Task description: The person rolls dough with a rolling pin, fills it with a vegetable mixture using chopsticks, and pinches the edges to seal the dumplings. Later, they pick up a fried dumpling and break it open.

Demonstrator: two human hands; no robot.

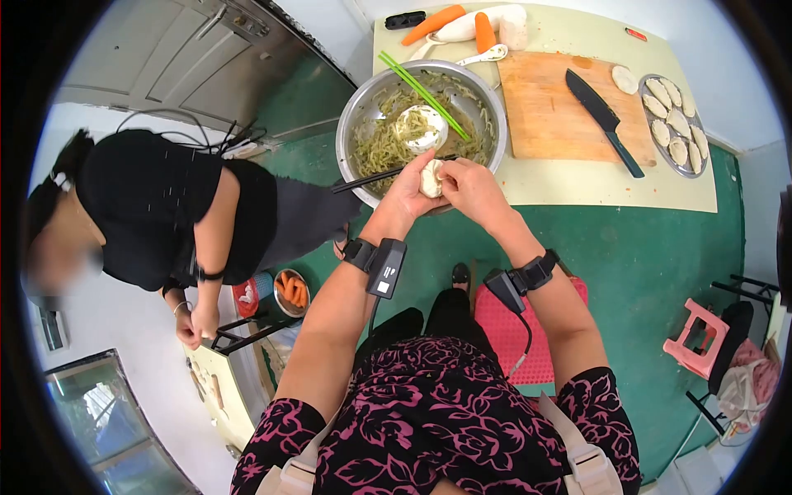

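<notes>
Over the near rim of a large metal bowl (346, 157), my left hand (406, 191) cups a pale dough dumpling (431, 178). The fingers of my right hand (472, 188) pinch the dumpling's edge from the right. Shredded green filling (375, 148) fills much of the bowl, with a small white bowl (437, 130) standing in it. Green chopsticks (421, 91) lean across the big bowl. Dark chopsticks (371, 179) stick out to the left beside my left hand; how they are held is partly hidden.
A cutting board (540, 107) bears a black knife (592, 103) and a dough round (624, 79). Beyond it, a metal plate (690, 172) holds several dumplings. Carrots (435, 24) and a white radish (474, 25) lie behind the bowl. At left stands another person (165, 206); a red stool (536, 330) is below.
</notes>
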